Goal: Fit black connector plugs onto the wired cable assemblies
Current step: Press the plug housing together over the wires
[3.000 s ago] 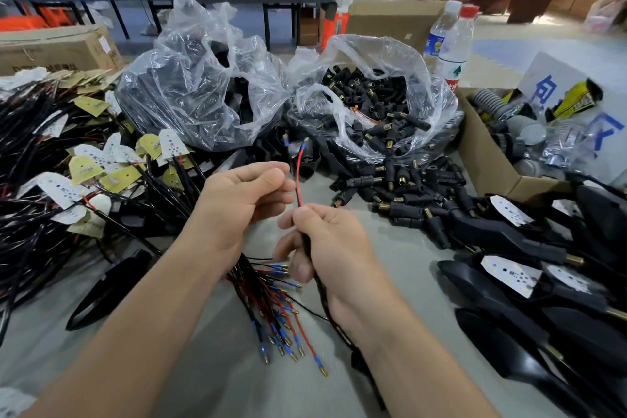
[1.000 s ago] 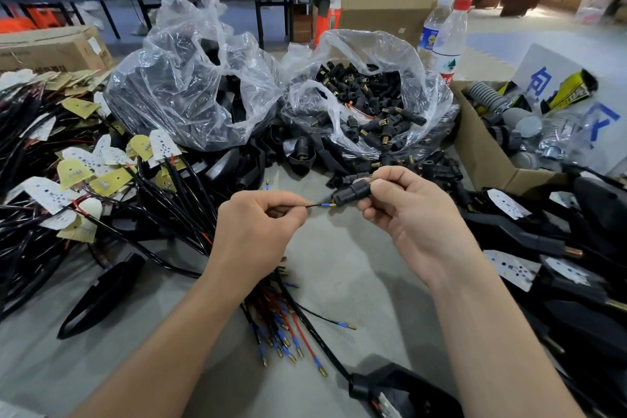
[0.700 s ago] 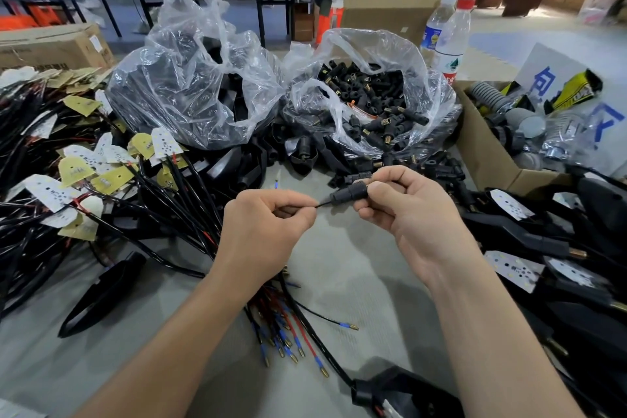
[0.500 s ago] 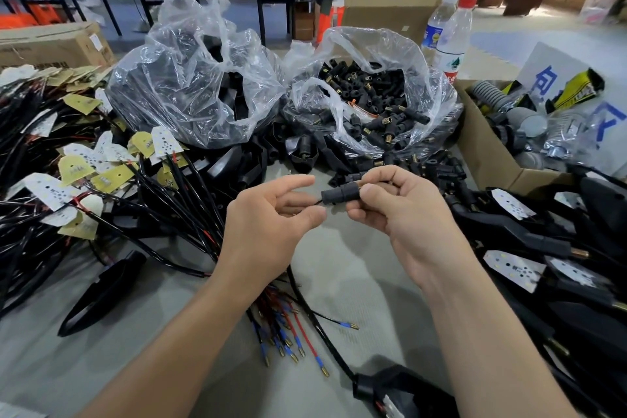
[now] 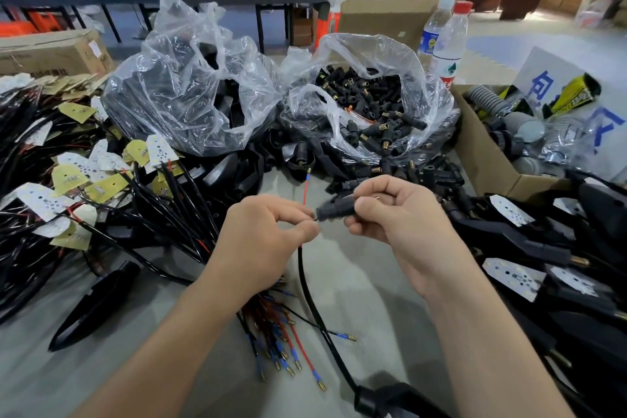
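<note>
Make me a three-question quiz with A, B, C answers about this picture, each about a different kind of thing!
1. What is the right hand doing? A) lying flat on the table B) gripping a black plug C) waving in the air
2. Where is the clear bag of loose plugs? A) beyond the right hand B) under the left forearm C) inside a cardboard box
3. How many bottles stand behind that bag? A) one B) two C) five

Answers: 1 B, its fingers curl round the plug while the left hand holds the cable. 2 A, it sits farther away than the hand. 3 B, one white cap, one red cap.
</note>
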{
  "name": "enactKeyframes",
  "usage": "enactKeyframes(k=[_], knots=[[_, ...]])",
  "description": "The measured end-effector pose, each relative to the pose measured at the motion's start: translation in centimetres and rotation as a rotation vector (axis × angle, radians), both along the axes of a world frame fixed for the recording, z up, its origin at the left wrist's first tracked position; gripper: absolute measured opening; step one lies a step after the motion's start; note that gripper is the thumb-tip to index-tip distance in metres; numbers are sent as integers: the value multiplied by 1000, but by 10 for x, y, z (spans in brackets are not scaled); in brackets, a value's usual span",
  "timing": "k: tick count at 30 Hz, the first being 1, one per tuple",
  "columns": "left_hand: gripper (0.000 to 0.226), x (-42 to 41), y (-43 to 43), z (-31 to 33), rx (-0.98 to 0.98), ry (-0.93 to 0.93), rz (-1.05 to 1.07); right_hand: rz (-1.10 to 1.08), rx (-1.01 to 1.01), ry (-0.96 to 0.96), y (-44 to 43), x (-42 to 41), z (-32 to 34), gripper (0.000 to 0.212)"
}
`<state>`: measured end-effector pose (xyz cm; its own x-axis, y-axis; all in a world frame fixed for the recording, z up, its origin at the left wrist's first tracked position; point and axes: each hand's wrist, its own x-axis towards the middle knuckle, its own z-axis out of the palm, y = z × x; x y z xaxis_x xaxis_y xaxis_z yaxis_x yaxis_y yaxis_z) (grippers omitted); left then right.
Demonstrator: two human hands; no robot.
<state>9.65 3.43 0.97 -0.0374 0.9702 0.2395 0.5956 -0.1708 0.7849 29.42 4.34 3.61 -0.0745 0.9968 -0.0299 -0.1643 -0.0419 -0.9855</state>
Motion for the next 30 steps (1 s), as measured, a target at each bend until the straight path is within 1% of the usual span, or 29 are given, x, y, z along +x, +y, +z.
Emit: enactKeyframes(k=[3,6,10,14,15,18,20,22,23,25,27,30], knots=[[11,2,-2,-1,9,13,15,0,29,-49,-2,-4,1,20],[12,-3,-2,1,-26,-6,18,-36,24,0,-2,0,2,19],[16,-7,1,1,-43,-73,-44,-25,-19,57,-1,1,1,16],[2,-4,1,3,-12,-81,-60,-2,-8,-23,-2,-5,-1,13],[3,-4,1,4,-12,-85,-66,-12,-1,-38,-2,-5,-1,13],[17,-5,2,2,-61,-161,-77,-35,10,-24,-2,-5,0,12],[16,-5,3,0,-91,-196,-50,-48,5,9,-2,-4,0,13],[34,-5,1,0,-92,-198,-58,-52,-9,23,-2,-4,0,13],[39,-3,0,1,-82,-209,-92,-38,-16,11,-2,-5,0,14],[36,-1,-2,5,-65,-245,-152,23,-30,-18,-2,-8,-1,17],[30,0,-3,6,-53,-230,-133,52,-44,-23,-2,-11,-1,24],[27,-2,-2,3,-37,-208,-37,-69,-7,-3,0,-7,1,28]])
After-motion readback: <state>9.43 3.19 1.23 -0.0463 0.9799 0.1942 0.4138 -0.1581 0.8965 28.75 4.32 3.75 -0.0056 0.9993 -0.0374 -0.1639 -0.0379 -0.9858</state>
